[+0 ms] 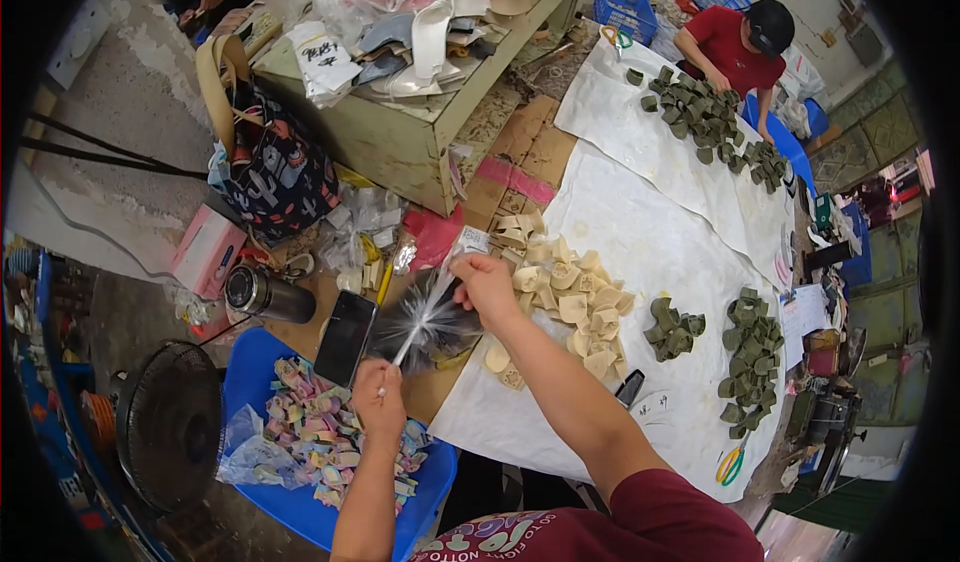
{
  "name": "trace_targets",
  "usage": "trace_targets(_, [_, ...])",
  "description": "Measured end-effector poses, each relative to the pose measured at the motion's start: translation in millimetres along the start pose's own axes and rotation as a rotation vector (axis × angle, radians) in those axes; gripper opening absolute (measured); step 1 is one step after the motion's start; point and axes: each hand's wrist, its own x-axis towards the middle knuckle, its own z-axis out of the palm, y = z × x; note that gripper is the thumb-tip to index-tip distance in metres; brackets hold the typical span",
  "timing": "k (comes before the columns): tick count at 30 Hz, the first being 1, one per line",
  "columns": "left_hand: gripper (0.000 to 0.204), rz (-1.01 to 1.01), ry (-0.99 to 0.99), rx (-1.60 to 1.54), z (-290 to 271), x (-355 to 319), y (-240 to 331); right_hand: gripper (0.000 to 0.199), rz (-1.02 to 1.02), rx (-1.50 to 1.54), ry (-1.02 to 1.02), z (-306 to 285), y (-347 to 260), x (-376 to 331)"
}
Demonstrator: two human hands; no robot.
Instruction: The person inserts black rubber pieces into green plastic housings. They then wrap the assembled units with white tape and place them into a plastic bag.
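Between my two hands stretches a clear, shiny plastic bundle (pixel 428 324), drawn into a thin twist with glints fanning out from it; I cannot tell whether it is a bag or loose strands. My left hand (pixel 380 402) is closed on its lower end, above the edge of a blue tub (pixel 445 477). Higher up, my right hand (pixel 486 292) pinches the upper end, with a small white printed label (pixel 472 240) at its fingertips. A black phone (pixel 345 337) lies next to my left hand. Right of my right hand spreads a pile of cream curved pieces (pixel 580 297).
Pastel pieces (pixel 315 417) fill the tub. On the white cloth (pixel 620 197) lie dark green pieces (pixel 750 352), a black clip-like object (pixel 630 388) and scissors (pixel 731 465). A thermos (pixel 268 294) and a fan (pixel 170 417) stand left. Across the table a person in red (pixel 735 47) handles green pieces.
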Motion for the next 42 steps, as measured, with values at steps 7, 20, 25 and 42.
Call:
trace_targets(7, [0.036, -0.118, -0.153, -0.851, 3, 40, 79, 0.013, 0.119, 0.255, -0.356, 39, -57, -27])
trace_targets(20, [0.015, -0.164, -0.188, -0.274, 7, 65, 45, 0.014, 0.032, -0.226, -0.592, 40, -58, -38])
trace_targets(25, [0.012, -0.197, -0.412, -0.139, 1, 82, 38, 0.034, -0.475, -0.71, -0.774, 54, -65, -30])
trace_targets(42, [0.017, -0.565, -0.419, -0.551, -6, 82, 23, 0.015, -0.915, -1.267, -0.76, -6, -46, -79])
